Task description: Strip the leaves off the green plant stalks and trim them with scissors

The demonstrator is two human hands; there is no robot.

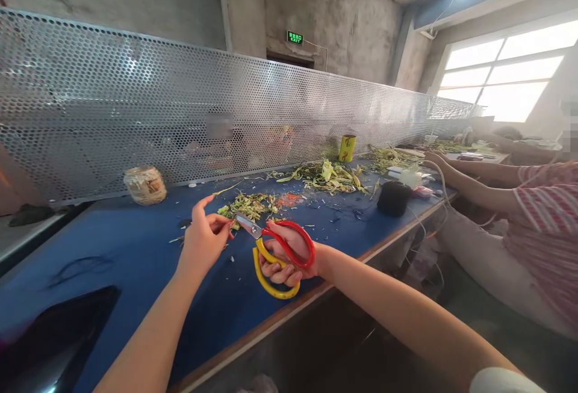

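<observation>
My right hand (289,256) grips scissors (275,247) with one red and one yellow handle loop, blades pointing left and slightly apart. My left hand (205,238) pinches something small at the blade tips, too small to name, with the index finger raised. Both hands hover over a blue tabletop (135,242). A small heap of green plant trimmings (250,204) lies just beyond the blades.
A perforated metal screen (180,104) runs along the table's far side. A jar (145,185) stands at the back left, a yellow can (347,148) and a larger pile of trimmings (327,176) at the back right. A black round object (394,197) and a seated person's arm (474,176) are right.
</observation>
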